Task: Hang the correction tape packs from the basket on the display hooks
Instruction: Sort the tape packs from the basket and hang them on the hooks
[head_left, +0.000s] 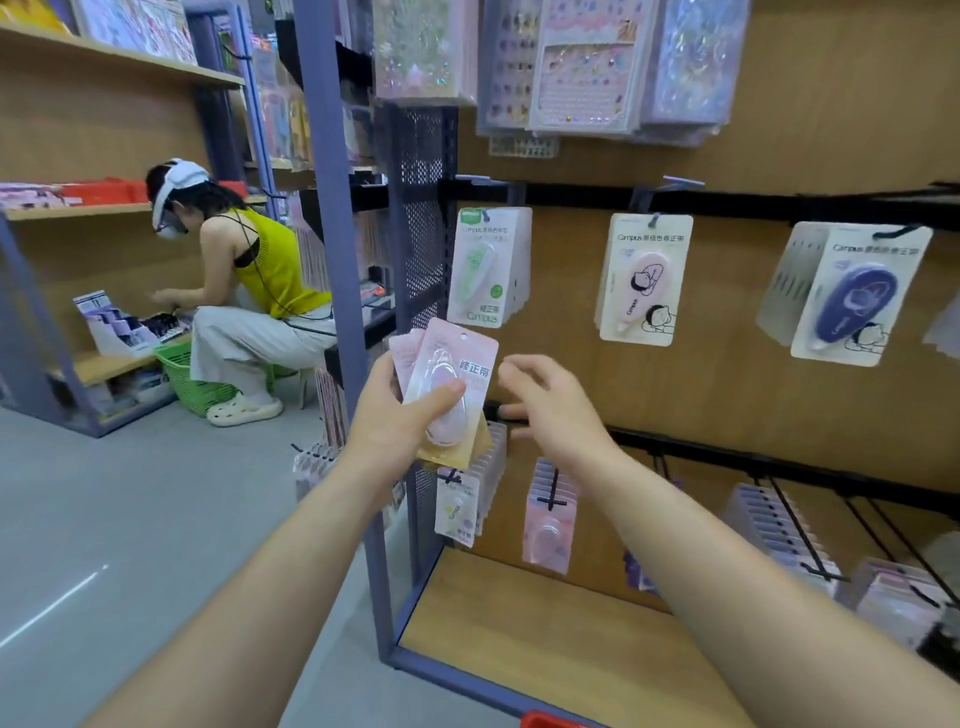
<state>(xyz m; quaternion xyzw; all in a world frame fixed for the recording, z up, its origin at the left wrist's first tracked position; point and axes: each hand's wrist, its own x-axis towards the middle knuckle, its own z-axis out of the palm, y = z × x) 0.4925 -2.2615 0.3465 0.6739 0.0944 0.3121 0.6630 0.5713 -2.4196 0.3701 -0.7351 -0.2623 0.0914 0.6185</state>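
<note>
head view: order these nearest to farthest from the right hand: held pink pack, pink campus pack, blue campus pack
1. held pink pack, just left of the right hand
2. pink campus pack, upper rail, above and right
3. blue campus pack, upper rail, far right

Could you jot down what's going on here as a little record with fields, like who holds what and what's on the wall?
Holding: left hand grips a fan of correction tape packs, mostly pink
Free: right hand empty, fingers relaxed, beside them
Upper rail: green pack, pink pack, blue pack hanging
Below: lower packs hang on hooks
Background: another person crouches by a green basket
</note>
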